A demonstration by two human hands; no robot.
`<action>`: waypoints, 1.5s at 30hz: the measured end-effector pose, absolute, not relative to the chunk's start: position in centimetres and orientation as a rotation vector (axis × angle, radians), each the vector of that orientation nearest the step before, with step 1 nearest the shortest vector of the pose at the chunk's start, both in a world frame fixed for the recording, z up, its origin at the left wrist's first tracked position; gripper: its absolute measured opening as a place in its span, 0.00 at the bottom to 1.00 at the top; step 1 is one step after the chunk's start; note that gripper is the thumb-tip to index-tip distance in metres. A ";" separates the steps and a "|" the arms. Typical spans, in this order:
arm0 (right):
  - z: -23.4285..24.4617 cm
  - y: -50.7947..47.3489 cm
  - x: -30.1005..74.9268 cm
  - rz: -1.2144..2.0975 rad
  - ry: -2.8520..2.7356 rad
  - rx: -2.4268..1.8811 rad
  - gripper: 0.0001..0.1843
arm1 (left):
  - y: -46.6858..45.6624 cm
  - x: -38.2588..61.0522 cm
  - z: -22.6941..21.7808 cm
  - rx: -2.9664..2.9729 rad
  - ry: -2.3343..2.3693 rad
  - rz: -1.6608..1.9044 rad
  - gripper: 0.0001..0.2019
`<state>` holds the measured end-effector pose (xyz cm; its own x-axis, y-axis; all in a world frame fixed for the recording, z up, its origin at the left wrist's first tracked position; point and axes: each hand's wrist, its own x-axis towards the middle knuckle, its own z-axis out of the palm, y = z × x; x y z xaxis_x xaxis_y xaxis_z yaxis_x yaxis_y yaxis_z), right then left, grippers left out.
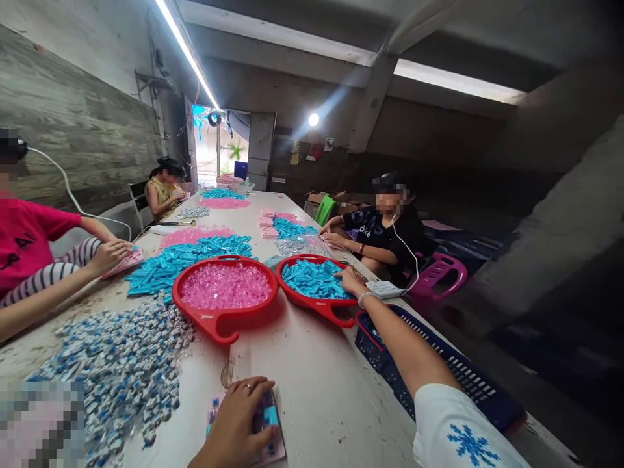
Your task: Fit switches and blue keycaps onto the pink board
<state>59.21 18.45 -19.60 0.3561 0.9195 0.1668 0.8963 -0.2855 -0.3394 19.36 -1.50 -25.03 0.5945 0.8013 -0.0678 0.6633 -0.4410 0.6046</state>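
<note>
My left hand [238, 419] lies over a small flat pink tray [279, 448] at the table's near edge, its fingers and thumb bent around it. Bright blue pieces show in the tray beside the fingers; the palm hides the rest. My right hand [351, 281] reaches to the right side of a red handled basin [316, 303] full of blue plastic pieces [309, 279]. Its index finger is stretched out, touching the pieces, and nothing shows between the fingers. Left of it stands a second red basin [209, 320], heaped with clear pink pieces [224, 286].
A pile of small silver-and-blue parts [121, 364] spreads across the left of the table [322, 390]. Loose blue pieces [195, 257] lie behind the basins. A dark blue plastic basket [439, 351] sits under my right arm. Several people sit along both sides.
</note>
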 end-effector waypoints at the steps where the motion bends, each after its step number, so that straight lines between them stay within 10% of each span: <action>1: -19.7 18.2 58.8 0.065 -1.605 -2.257 0.08 | -1.5 19.4 -25.0 2.230 1.156 0.296 0.31; 11: -14.3 13.5 52.9 0.031 -1.766 -1.981 0.07 | -1.2 18.0 -24.3 1.818 1.099 0.862 0.17; 24: -25.1 -0.3 28.4 0.198 -2.178 -0.715 0.11 | -0.5 10.8 -24.7 0.952 1.149 0.758 0.28; 32: -24.7 2.4 28.4 1.064 -2.203 -1.149 0.09 | -0.3 10.2 -26.1 0.999 1.241 0.705 0.23; 45: -21.9 7.3 26.7 1.500 -2.657 -1.225 0.09 | 1.6 10.1 -24.4 1.264 1.227 0.380 0.12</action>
